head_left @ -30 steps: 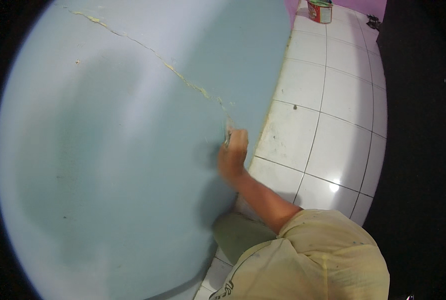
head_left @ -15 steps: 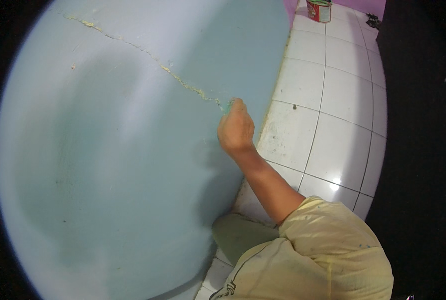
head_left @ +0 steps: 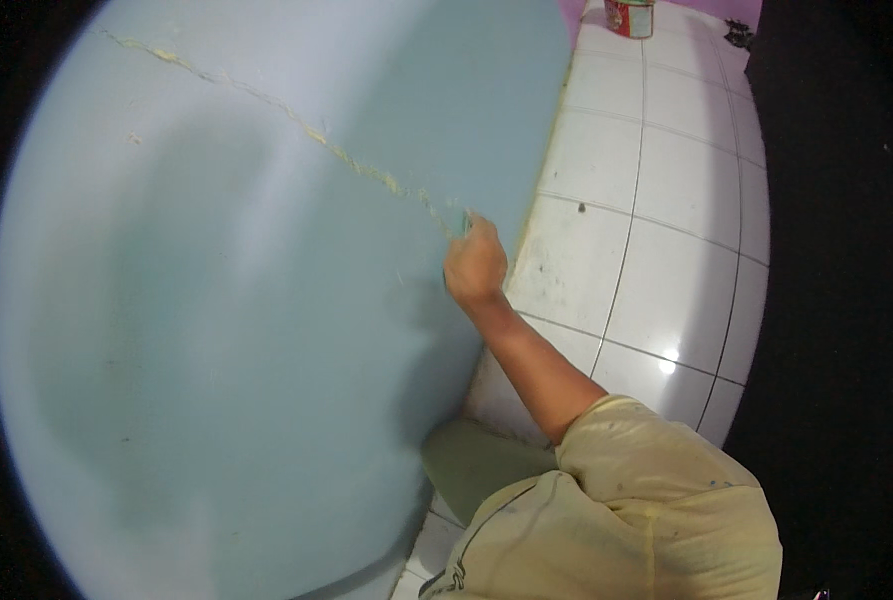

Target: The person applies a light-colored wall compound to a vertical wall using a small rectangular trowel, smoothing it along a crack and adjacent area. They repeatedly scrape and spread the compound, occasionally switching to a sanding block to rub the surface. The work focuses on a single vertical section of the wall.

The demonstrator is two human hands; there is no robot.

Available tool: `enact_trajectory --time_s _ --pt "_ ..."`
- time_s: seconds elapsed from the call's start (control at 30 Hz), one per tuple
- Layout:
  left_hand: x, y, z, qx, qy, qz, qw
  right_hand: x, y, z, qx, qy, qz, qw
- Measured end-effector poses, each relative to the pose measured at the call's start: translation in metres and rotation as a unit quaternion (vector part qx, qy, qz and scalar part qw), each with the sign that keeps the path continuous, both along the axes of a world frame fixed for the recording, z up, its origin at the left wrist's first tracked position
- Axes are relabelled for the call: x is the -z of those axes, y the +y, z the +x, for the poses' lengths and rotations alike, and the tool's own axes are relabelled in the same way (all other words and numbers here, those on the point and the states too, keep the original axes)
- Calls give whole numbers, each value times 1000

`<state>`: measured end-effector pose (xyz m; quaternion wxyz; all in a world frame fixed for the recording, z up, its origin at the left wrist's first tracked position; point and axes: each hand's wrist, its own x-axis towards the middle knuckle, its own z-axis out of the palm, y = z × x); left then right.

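My right hand (head_left: 477,262) is closed against the light blue wall (head_left: 296,330), at the lower right end of a long crack (head_left: 356,166). The crack runs slantwise from the upper left down to my fingers, with crumbly pale yellow edges. A small green-edged thing (head_left: 466,222) shows between my fingers and the wall. Most of it is hidden by the hand, so its kind does not show. My right arm reaches out from a pale yellow sleeve (head_left: 656,450). My left hand is out of view.
White floor tiles (head_left: 586,260) meet the wall just right of my hand, with dirt along the joint. At the far end stand a red and white tub (head_left: 629,18) and a dark crumpled thing (head_left: 739,35). My bent knee (head_left: 481,470) is close to the wall.
My right hand has moved slightly down along the wall, past the lower end of the crack, still closed. The whole view has shifted a little, moving the tub and tiles up and left.
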<state>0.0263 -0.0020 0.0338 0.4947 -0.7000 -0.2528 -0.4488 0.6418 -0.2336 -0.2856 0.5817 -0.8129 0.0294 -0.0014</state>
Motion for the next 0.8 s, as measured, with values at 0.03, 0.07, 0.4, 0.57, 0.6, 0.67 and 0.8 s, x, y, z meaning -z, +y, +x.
enact_trajectory --time_s 0.03,0.07,0.4,0.57,0.6,0.67,0.8 --pt "1 -3 -2 4 -7 2 1000 -12 -6 3 -26 46 -23 998" --pt "2 -7 -5 6 -14 4 1000 -15 -5 3 -21 2 -16 1000" --pt "8 1 3 27 0 -14 1000 128 10 33 -23 136 -49 989" --pt "-2 7 15 46 11 -3 999 210 18 30 43 132 -71 988" --pt "-3 4 14 46 6 2 999 234 13 30 4 203 -74 976" --pt "0 -5 8 39 -1 7 999 237 16 30 -36 236 -89 967" --pt "8 -13 6 32 -2 3 999 215 18 18 1 140 -106 985"
